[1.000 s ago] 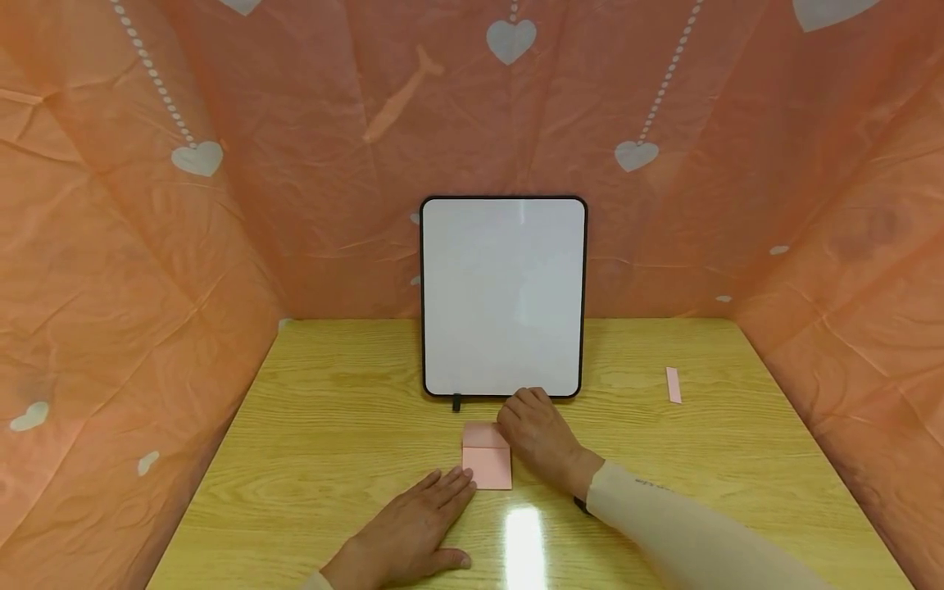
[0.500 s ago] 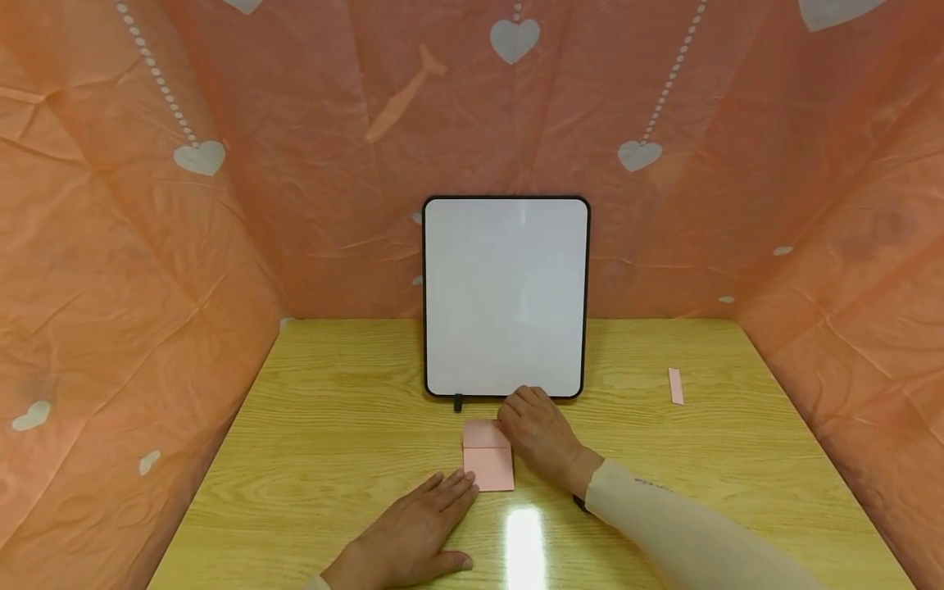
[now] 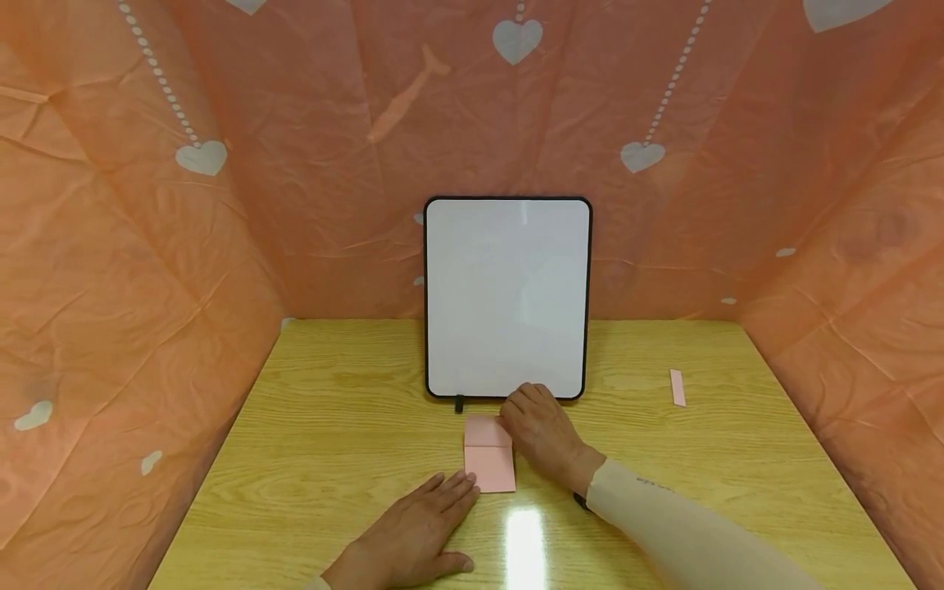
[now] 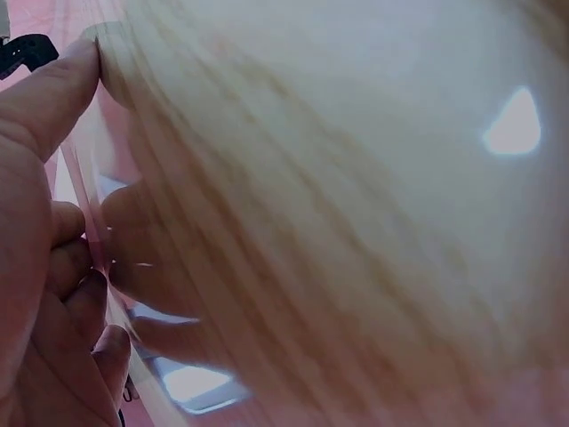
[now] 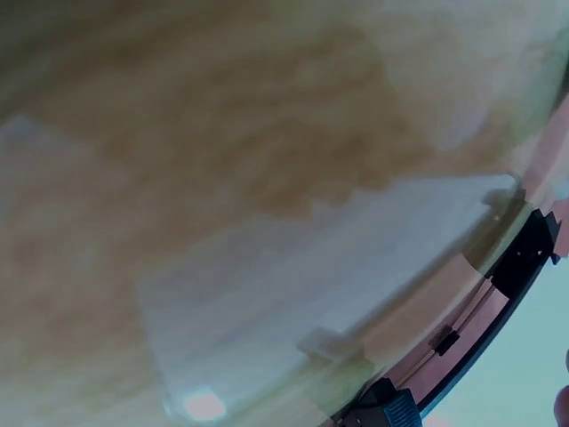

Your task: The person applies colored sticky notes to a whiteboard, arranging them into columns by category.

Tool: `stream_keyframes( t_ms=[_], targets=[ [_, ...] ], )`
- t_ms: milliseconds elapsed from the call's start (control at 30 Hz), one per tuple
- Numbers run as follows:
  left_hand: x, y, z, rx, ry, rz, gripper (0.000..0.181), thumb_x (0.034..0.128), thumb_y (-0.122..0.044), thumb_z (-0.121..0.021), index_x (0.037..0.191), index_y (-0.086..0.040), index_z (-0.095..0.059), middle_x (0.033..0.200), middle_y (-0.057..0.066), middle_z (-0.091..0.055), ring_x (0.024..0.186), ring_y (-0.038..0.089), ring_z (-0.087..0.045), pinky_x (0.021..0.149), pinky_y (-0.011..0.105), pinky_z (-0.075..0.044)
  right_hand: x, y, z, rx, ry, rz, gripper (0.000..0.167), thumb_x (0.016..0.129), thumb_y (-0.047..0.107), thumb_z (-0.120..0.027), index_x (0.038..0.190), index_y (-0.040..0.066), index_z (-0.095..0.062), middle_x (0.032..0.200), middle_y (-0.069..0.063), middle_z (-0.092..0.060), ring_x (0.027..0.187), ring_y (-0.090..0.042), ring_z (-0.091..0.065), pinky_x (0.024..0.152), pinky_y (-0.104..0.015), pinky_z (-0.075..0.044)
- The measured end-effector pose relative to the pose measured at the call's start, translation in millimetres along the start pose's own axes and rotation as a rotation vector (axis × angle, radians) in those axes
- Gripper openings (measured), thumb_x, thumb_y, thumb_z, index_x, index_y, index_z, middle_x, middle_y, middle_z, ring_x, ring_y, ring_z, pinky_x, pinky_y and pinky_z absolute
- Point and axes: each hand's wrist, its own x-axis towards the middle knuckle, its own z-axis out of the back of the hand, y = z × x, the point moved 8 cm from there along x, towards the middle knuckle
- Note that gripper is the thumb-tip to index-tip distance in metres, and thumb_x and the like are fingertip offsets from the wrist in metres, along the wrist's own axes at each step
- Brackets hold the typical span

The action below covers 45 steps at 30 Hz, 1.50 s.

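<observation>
A pink paper with a crease across it lies below the whiteboard. My left hand rests flat on the table, its fingertips touching the paper's lower left corner. At the upper right edge, my right hand has its fingers curled and grips the part above the crease; the fingertips are hidden under the hand. In the left wrist view, my left hand shows along the left side, the thumb apart from the other fingers.
A black-framed whiteboard stands upright behind the paper, with a small black piece at its lower edge. A narrow pink strip lies on the table at the right. Orange cloth with pale hearts surrounds the table.
The paper's part above the crease shows a little taller, its top edge slightly nearer the whiteboard, with my right hand at its edge. My left hand has stayed in place.
</observation>
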Motion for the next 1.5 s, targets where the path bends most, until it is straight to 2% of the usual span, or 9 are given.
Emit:
stream_keyframes(
  t_ms=[200,533,800,933,1133,1300,1400,1500],
  targets=[
    [0.4,-0.4,2.7,0.026,-0.02,-0.02,0.086,0.103,-0.071,-0.044,0.162,-0.008,-0.043,0.168,0.007,-0.041,0.157,0.022,-0.037,0.126,0.045,-0.037,3.0,-2.4,3.0,-0.002,-0.011,-0.011,0.011,0.101,0.02,-0.073,0.094,0.015,-0.065,0.095,0.002,-0.066,0.095,-0.02,-0.059,0.085,-0.034,-0.052],
    [0.1,0.8,3.1,-0.012,-0.009,-0.029,0.087,0.1026,-0.071,-0.045,0.162,-0.008,-0.042,0.169,0.008,-0.039,0.157,0.023,-0.038,0.125,0.046,-0.038,11.5,-6.8,11.9,0.009,-0.056,-0.006,0.012,0.097,0.019,-0.078,0.095,0.013,-0.068,0.094,0.002,-0.067,0.095,-0.02,-0.059,0.086,-0.034,-0.053],
    [0.4,1.8,4.5,-0.012,-0.002,-0.022,0.087,0.1014,-0.071,-0.048,0.162,-0.009,-0.042,0.169,0.008,-0.04,0.156,0.021,-0.039,0.124,0.044,-0.039,35.7,-36.1,46.9,0.015,-0.206,-0.083,0.013,0.093,0.016,-0.082,0.095,0.011,-0.07,0.094,-0.002,-0.071,0.094,-0.024,-0.065,0.086,-0.038,-0.055],
    [0.2,2.0,3.7,-0.024,0.012,-0.022,0.086,0.1013,-0.07,-0.05,0.163,-0.01,-0.042,0.169,0.007,-0.04,0.156,0.021,-0.038,0.125,0.044,-0.038,51.4,-51.8,63.6,-0.011,-0.285,-0.083,0.014,0.093,0.014,-0.082,0.096,0.008,-0.071,0.094,-0.006,-0.072,0.093,-0.028,-0.065,0.083,-0.042,-0.056],
    [-1.3,4.8,1.7,-0.083,0.044,-0.016,0.085,0.1013,-0.068,-0.052,0.165,-0.012,-0.039,0.17,0.006,-0.037,0.157,0.02,-0.036,0.126,0.044,-0.037,83.3,-63.4,82.1,-0.055,-0.379,-0.025,0.011,0.097,0.012,-0.078,0.098,0.004,-0.071,0.097,-0.009,-0.072,0.095,-0.031,-0.065,0.085,-0.044,-0.056],
    [-1.4,8.3,-0.6,-0.124,0.056,-0.014,0.084,0.1011,-0.066,-0.056,0.165,-0.014,-0.038,0.17,0.005,-0.036,0.157,0.021,-0.037,0.125,0.044,-0.038,108.7,-63.3,92.2,-0.112,-0.497,0.088,0.009,0.098,0.01,-0.077,0.095,0.004,-0.07,0.096,-0.009,-0.072,0.093,-0.029,-0.067,0.089,-0.043,-0.058],
    [-0.7,8.6,-1.5,-0.112,0.045,-0.032,0.083,0.1008,-0.064,-0.058,0.164,-0.014,-0.039,0.17,0.005,-0.037,0.156,0.021,-0.039,0.124,0.043,-0.04,118.7,-62.7,94.7,-0.176,-0.563,0.149,0.011,0.1,0.008,-0.073,0.091,0.003,-0.068,0.093,-0.01,-0.072,0.09,-0.028,-0.068,0.086,-0.041,-0.06],
    [-0.7,7.9,-0.7,-0.084,0.023,-0.053,0.084,0.1004,-0.064,-0.058,0.163,-0.012,-0.041,0.169,0.007,-0.039,0.155,0.021,-0.04,0.123,0.042,-0.041,128.5,-63.8,94.2,-0.236,-0.585,0.182,0.012,0.095,0.005,-0.077,0.088,0.003,-0.068,0.091,-0.009,-0.073,0.088,-0.028,-0.068,0.085,-0.04,-0.06]
  ],
)
